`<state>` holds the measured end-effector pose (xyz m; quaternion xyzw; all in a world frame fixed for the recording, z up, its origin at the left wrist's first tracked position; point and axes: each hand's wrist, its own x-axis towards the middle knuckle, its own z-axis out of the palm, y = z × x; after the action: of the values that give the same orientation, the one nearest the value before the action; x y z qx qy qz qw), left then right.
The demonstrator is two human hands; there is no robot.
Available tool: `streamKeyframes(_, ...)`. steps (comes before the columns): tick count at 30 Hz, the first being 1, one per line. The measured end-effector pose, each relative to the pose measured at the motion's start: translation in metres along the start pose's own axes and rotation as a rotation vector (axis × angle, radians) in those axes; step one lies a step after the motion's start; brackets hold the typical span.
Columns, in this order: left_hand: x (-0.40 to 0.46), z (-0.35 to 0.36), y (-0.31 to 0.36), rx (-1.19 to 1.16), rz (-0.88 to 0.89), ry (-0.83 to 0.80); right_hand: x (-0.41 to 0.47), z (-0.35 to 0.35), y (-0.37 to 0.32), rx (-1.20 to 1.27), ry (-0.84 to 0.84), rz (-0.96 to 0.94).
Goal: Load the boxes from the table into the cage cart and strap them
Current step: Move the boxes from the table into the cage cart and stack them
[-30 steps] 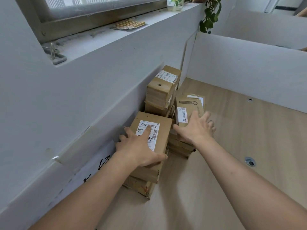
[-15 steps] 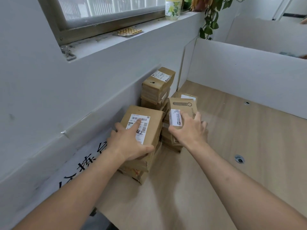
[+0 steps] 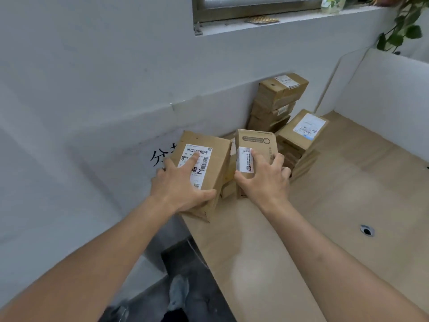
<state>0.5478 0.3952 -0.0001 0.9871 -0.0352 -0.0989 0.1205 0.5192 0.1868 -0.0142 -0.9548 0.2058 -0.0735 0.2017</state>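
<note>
Boxes: two gripped, two stacks [image 3: 279, 98] behind, count unclear
Left hand [image 3: 178, 184]: grips labelled box [image 3: 209, 163]
Right hand [image 3: 264, 180]: grips second box [image 3: 255, 141]
Surface: wooden worktop [image 3: 325, 205], grey wall [image 3: 92, 89]

two hands [image 3: 180, 187], several stacked boxes [image 3: 282, 92]

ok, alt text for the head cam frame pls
A person's left hand grips a labelled cardboard box and the right hand grips a narrower box beside it, both at the near corner of a wooden table. More box stacks stand behind against a grey wall under a window sill.
</note>
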Motion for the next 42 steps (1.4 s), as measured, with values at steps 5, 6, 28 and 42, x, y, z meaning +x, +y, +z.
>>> streamKeyframes(5,-0.052,0.012,-0.046,-0.007,-0.142,0.008,-0.046,0.021,-0.022,0.005,-0.075,-0.112)
streamKeyframes(6,-0.060,0.014,-0.054,-0.010,-0.167,0.004,-0.054,0.024,-0.026,0.002,-0.094,-0.130)
streamKeyframes(28,-0.272,0.073,-0.243,-0.190,-0.456,-0.063,-0.281,0.112,-0.124,-0.192,-0.360,-0.379)
streamKeyframes(42,-0.401,0.094,-0.346,-0.408,-0.892,0.043,-0.405,0.159,-0.216,-0.210,-0.544,-0.768)
